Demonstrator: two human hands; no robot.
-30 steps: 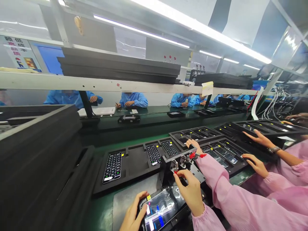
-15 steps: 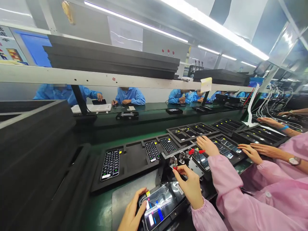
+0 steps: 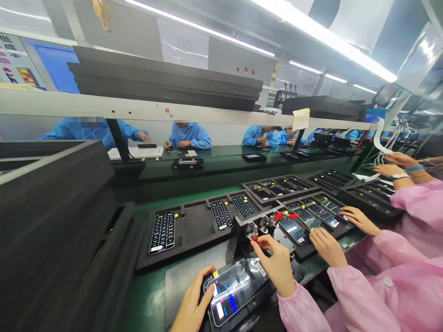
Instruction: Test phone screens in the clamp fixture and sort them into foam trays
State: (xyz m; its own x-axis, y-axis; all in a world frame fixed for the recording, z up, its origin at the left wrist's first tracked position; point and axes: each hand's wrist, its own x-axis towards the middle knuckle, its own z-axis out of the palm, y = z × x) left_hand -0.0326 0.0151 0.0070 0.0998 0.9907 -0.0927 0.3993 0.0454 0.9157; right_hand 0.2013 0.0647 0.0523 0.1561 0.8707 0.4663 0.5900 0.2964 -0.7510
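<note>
A smartphone [image 3: 238, 290] with a lit screen lies in a black test fixture [image 3: 254, 302] at the lower middle. My left hand [image 3: 195, 297] grips its left end, thumb on the screen edge and fingers at the far side by a yellow sticker. My right hand [image 3: 277, 263] pinches the red-tipped lever of a toggle clamp [image 3: 254, 230] between thumb and fingertips. That clamp is mounted on the fixture's upright, beside a second clamp with red handles [image 3: 285, 216].
Left of the fixture is a black foam tray [image 3: 197, 228] with several phones. More phone trays [image 3: 278, 188] run to the right, where co-workers' hands [image 3: 327, 246] rest at a tray. Stacked foam trays [image 3: 51, 221] rise on the left. A white shelf beam [image 3: 207, 117] crosses overhead.
A co-worker's hand beside the clamps has drawn back to the tray's front edge. Farther right, another person's hands have risen to a white strip. My hands hold nearly the same pose.
</note>
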